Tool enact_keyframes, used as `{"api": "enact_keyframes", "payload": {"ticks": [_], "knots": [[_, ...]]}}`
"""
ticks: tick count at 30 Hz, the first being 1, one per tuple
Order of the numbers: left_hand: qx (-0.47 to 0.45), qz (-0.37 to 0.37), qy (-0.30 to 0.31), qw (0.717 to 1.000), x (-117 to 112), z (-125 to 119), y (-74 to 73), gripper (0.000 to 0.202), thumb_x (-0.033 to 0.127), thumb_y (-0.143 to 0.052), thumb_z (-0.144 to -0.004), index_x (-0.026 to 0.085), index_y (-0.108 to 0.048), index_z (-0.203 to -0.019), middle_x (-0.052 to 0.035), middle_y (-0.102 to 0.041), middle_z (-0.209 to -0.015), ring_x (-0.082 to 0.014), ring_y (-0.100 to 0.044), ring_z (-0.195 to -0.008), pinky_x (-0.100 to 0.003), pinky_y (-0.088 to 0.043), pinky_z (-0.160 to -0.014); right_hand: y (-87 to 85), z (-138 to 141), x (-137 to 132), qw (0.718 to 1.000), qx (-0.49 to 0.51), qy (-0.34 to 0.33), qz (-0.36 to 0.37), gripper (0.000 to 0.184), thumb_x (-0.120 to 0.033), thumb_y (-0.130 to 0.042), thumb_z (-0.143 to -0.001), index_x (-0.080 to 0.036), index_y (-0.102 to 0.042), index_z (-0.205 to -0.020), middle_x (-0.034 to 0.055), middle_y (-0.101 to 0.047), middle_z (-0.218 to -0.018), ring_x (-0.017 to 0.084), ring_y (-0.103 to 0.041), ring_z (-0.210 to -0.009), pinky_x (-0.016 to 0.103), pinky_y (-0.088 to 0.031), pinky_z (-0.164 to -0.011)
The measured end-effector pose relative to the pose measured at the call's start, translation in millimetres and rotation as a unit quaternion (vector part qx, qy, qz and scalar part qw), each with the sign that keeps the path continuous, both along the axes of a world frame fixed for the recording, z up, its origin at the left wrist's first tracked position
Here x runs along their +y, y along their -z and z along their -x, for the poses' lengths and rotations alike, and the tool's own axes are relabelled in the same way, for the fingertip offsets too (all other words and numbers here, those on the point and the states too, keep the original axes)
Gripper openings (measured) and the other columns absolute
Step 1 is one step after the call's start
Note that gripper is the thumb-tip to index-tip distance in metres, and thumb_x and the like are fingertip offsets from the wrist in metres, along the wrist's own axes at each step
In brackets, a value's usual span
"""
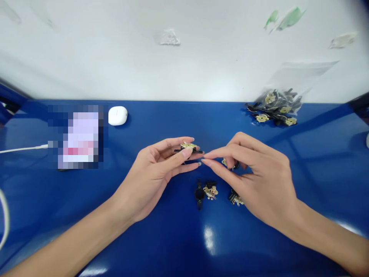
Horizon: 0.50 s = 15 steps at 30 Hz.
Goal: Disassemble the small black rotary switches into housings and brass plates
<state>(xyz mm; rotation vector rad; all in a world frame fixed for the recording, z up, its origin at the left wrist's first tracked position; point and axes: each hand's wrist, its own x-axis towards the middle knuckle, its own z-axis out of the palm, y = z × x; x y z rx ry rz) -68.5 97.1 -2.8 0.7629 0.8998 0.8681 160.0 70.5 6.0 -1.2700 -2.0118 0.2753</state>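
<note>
l hand (152, 173) grips black-brass part (187, 148) — r hand (259, 177) on 2nd part (225, 163), grip unclear

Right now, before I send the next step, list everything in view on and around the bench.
blue table top: one, glossy blue, under everything
white wall: one, white with pale marks, behind the table
clear plastic bag: one, transparent, back right, with several black-and-brass components
loose black-and-brass components: two, black and brass, on the table below the hands
pixelated object: one, obscured, left on the table
white rounded case: one, white, back left
white cables: two, white, left edge
left hand: one, bare, holding a black-and-brass part
right hand: one, bare, over a partly hidden component
</note>
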Motion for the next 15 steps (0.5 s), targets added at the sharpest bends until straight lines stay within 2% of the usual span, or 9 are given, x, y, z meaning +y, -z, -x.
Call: {"api": "enact_keyframes", "payload": {"ticks": [5, 11, 15], "knots": [[0.012, -0.014, -0.035, 0.999, 5, 5, -4.1, 0.02, 0.026, -0.09, -0.105, 0.022, -0.089, -0.125, -0.0072, -0.088, -0.123, -0.0293, -0.083, -0.127, -0.046, -0.073, -0.112, 0.4, -1, 6, 0.998, -0.027, -0.011, 0.056, 0.013, -0.016, -0.079, -0.107, -0.025, -0.084, -0.1, -0.0011, -0.064, -0.083, 0.015, -0.056, -0.068, 0.032, -0.046, -0.061], [0.058, -0.098, -0.15, 0.982, 14, 11, -10.8, 0.014, 0.021, -0.088, -0.105, 0.021, -0.089, -0.119, -0.0036, -0.089, -0.117, -0.0227, -0.085, -0.121, -0.031, -0.069, -0.112, 4.5, 15, 19, 0.99, -0.011, -0.025, 0.14, 0.011, -0.016, -0.087, -0.102, -0.026, -0.086, -0.098, -0.002, -0.065, -0.088, 0.015, -0.061, -0.076, 0.032, -0.047, -0.069], [0.077, -0.118, -0.162, 0.977, 16, 12, -7.8, 0.015, 0.022, -0.09, -0.103, 0.021, -0.09, -0.118, -0.0044, -0.088, -0.119, -0.0233, -0.084, -0.121, -0.031, -0.068, -0.112, 10.7, 31, 27, 0.987, -0.057, -0.02, 0.149, 0.011, -0.022, -0.091, -0.1, -0.025, -0.084, -0.093, 0.0001, -0.071, -0.09, 0.021, -0.066, -0.092, 0.036, -0.045, -0.075]]}}
